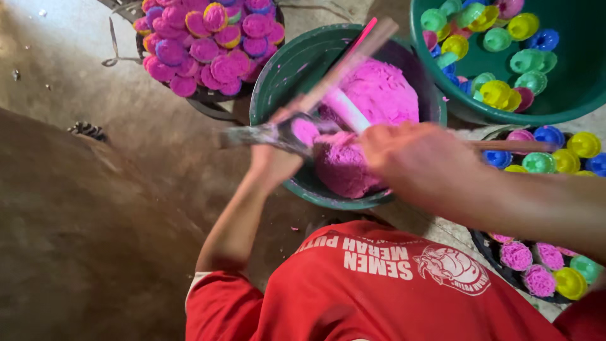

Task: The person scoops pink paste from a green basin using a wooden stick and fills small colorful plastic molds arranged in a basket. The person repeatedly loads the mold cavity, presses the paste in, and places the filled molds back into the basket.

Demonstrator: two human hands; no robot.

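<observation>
A: Where was the left hand (273, 165), and what did it hold?

B: It was closed around a small pink-smeared mould (302, 131) at the near-left rim of the dark green basin (278, 76), just above the pink powder (372, 120).

A: And the right hand (420, 161)?

B: It was clenched on a stick (344, 66) over the basin. The stick's long axis ran diagonally, from the mould near the left hand up toward the far right, its far end pointing past the basin rim. Motion blur hid the exact finger positions.

A: Any other long item?

B: A thin rod (511, 146) lay roughly level, pointing right from behind the right hand.

A: Surroundings?

B: A tray of filled pink moulds (208, 44) sat far left; a green tub (568, 95) of empty coloured moulds (499, 44) sat far right. A red shirt (379, 290) filled the near edge, above a brown floor (82, 221).
</observation>
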